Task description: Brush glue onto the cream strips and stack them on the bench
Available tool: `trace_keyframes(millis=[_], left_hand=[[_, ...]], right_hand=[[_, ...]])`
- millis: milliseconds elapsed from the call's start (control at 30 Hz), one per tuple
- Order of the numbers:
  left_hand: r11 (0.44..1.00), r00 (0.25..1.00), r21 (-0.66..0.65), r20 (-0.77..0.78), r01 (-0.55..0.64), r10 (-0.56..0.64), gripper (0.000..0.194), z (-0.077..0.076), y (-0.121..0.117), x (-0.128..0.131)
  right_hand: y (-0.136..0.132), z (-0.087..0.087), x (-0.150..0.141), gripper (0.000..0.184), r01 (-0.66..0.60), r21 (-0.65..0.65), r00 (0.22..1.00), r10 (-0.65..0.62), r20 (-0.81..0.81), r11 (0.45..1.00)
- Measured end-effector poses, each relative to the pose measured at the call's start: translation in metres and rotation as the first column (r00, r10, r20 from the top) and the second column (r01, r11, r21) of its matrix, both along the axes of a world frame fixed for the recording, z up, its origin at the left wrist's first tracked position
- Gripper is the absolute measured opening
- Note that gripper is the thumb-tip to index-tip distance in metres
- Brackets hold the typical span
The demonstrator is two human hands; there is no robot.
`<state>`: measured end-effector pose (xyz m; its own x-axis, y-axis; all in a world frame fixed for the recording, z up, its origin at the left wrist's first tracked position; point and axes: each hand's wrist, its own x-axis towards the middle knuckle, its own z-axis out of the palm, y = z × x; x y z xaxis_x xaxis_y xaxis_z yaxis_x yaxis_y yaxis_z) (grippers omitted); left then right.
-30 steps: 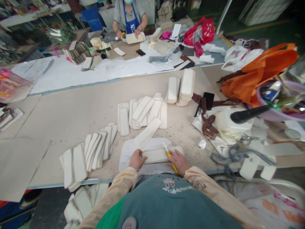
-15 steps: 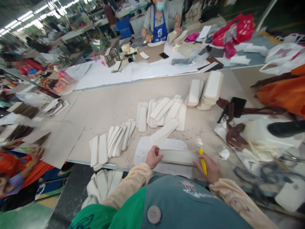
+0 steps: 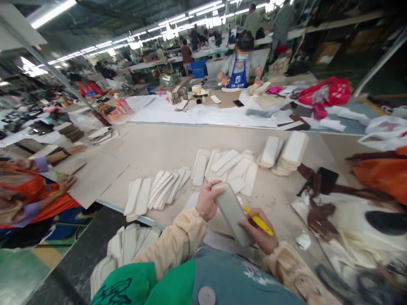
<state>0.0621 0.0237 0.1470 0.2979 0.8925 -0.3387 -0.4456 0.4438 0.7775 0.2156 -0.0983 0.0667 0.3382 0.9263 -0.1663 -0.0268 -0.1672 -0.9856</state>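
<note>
My left hand (image 3: 207,201) is closed on the upper end of a long flat panel (image 3: 231,215) with rounded corners, thumb on its face. The panel is tilted above the table, its pale grey face towards me. My right hand (image 3: 263,232) rests its fingers on the panel's lower right edge and also grips a yellow-handled tool (image 3: 261,223); the tool's working end is hidden behind the panel. Beyond my hands lie overlapping off-white panels (image 3: 227,164) of the same shape. A white sheet (image 3: 192,200) lies partly under my left hand.
Further panels fan out at the left (image 3: 155,190), and two stacks (image 3: 291,152) stand back right. Brown straps (image 3: 318,203), a white container (image 3: 359,220) and crumpled paper (image 3: 303,240) lie at the right. A co-worker in a blue apron (image 3: 238,76) sits opposite; another person in orange (image 3: 28,190) works at the left.
The panel has gone from lying level, edge towards me, to a raised tilt showing its face. The yellow tool has swung so its upper end points left. My view has tipped upward.
</note>
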Motion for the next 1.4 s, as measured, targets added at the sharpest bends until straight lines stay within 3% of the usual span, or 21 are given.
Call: trace_keyframes(millis=[67, 200, 333, 500, 700, 967, 1400], left_hand=[[1.000, 0.998, -0.017, 0.057, -0.011, 0.012, 0.044, 0.000, 0.003, 0.001], [0.996, 0.991, -0.036, 0.111, 0.077, -0.072, 0.039, -0.010, -0.005, 0.006], [0.998, 0.989, -0.057, 0.145, -0.010, 0.018, 0.031, -0.019, -0.006, 0.006], [0.993, 0.987, -0.086, 0.134, -0.079, 0.090, 0.019, -0.024, 0.011, -0.008], [0.986, 0.982, -0.102, 0.122, -0.130, 0.142, 0.010, -0.029, 0.020, -0.019], [0.984, 0.975, -0.127, 0.167, -0.123, 0.144, 0.016, -0.036, 0.020, -0.026], [0.975, 0.963, -0.175, 0.206, -0.136, 0.172, 0.014, -0.041, 0.022, -0.039]], right_hand=[[0.005, 0.005, -0.004, 0.044, 0.052, -0.028, 0.997, -0.053, -0.049, 0.998], [0.016, 0.018, -0.008, 0.047, 0.088, 0.001, 0.995, -0.088, -0.051, 0.996], [0.020, 0.026, -0.009, 0.046, 0.064, 0.020, 0.996, -0.062, -0.064, 0.998], [0.013, 0.020, -0.008, 0.050, 0.033, -0.010, 0.983, -0.035, -0.181, 0.999], [0.009, 0.015, -0.011, 0.052, 0.016, -0.049, 0.991, -0.022, -0.130, 0.999], [0.010, 0.023, -0.020, 0.052, 0.006, -0.049, 0.993, -0.011, -0.118, 0.999], [0.013, 0.011, -0.028, 0.052, -0.048, -0.077, 0.994, 0.039, -0.106, 0.996]])
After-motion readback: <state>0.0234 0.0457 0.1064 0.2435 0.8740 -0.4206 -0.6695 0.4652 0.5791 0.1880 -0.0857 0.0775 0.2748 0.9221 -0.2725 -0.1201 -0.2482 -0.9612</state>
